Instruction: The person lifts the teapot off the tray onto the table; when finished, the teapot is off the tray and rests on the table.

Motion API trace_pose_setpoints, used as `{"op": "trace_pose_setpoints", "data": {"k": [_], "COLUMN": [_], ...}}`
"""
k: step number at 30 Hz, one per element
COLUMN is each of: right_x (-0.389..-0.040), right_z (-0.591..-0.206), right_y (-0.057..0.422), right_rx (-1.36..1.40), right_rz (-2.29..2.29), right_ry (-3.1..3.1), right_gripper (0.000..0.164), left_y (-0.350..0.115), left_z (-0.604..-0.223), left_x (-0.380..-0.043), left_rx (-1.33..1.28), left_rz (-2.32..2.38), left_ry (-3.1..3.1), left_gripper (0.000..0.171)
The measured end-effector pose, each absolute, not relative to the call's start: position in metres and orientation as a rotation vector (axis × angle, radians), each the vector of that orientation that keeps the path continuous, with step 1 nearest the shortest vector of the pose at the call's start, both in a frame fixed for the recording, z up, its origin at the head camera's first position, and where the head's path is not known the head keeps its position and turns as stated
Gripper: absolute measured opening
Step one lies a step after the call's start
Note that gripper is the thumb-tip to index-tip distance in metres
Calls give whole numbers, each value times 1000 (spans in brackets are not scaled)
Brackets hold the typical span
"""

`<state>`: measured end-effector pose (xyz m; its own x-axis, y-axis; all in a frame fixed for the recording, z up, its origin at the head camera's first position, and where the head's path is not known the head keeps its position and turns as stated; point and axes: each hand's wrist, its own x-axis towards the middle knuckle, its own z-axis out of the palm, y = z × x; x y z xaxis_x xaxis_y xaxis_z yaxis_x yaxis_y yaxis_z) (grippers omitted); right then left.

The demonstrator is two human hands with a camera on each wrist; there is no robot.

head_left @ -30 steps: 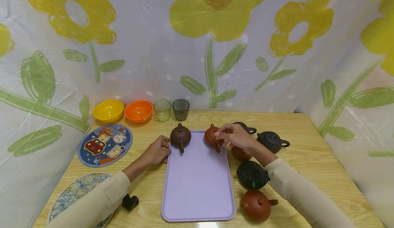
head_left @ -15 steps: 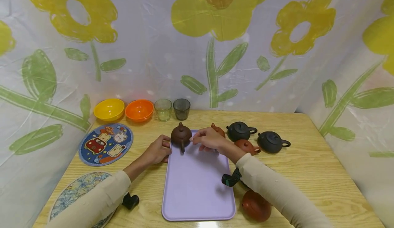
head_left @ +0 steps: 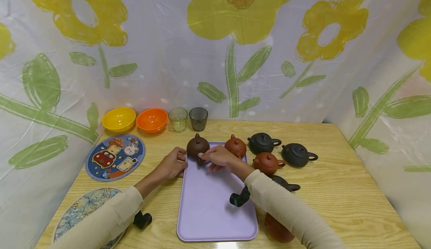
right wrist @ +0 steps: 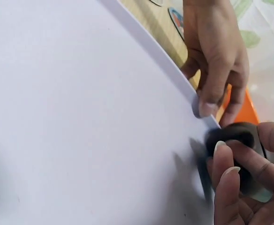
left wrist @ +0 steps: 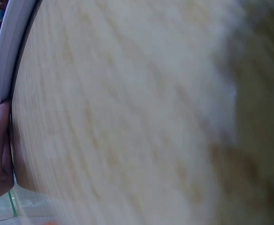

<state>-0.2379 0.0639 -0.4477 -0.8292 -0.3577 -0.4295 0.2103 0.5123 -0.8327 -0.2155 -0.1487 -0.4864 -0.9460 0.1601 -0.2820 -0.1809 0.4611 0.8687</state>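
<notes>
One lilac tray on wood-grained table before flowered curtain, edge in left grip (brown teapot in right grip).

Along the back of the wooden table stand a yellow bowl, an orange bowl, a greenish glass and a smoky grey glass. Nearer lie a blue cartoon mat and a partly hidden patterned mat; flowered cloth hangs behind.

The round dark-brown clay-look teapot had a smooth, low-sheen body. The rectangular lilac plastic-look tray was smooth and matt. The round yellow plastic-look bowl, far left, was glossy; the tan table showed wood grain.
</notes>
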Motion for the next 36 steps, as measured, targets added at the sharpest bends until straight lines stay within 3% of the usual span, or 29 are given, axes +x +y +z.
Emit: {"op": "trace_pose_setpoints", "data": {"k": [36], "right_x": [-231], "right_z": [-441], "right_y": [53], "right_rx": [-43], "right_rz": [-1427], "right_ry": [2071], "right_gripper": [30], "left_y": [-148], "left_z": [-487], "left_x": [-214], "left_rx": [-12], "left_rz": [1486], "left_ry": [2399], "left_gripper": [48]}}
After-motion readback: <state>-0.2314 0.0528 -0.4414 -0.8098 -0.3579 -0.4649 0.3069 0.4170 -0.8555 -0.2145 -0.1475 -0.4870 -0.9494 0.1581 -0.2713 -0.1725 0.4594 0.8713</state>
